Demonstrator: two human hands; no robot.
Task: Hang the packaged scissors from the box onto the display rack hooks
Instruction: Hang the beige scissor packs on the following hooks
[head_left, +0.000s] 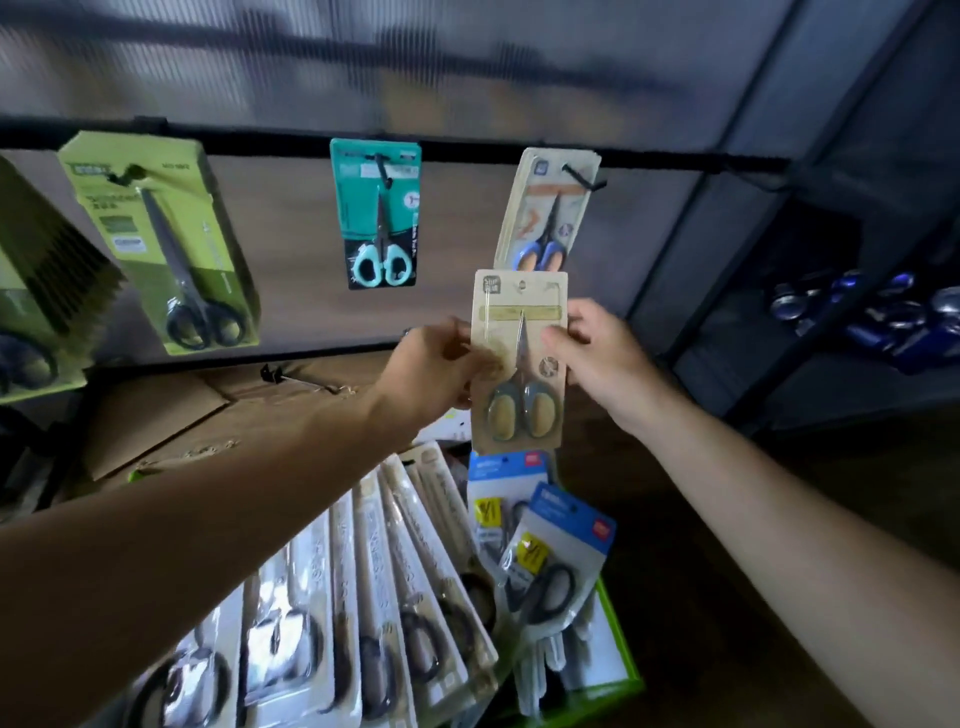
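Cream scissors card (519, 306), handles seemingly tan, in the pinch of left hand (441, 369) and right hand (602, 358).

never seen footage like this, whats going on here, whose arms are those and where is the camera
There is no machine here. A person wears one wide-angle camera on the head, so you look along their two bare arms. The left hand and the right hand pinch the side edges of a beige card pack of grey-and-yellow-handled scissors, held upright below a black rack bar. On hooks along the bar hang a lime green pack, a teal pack and a cream pack of blue-handled scissors. Lower down stands a green-rimmed box with more packaged scissors.
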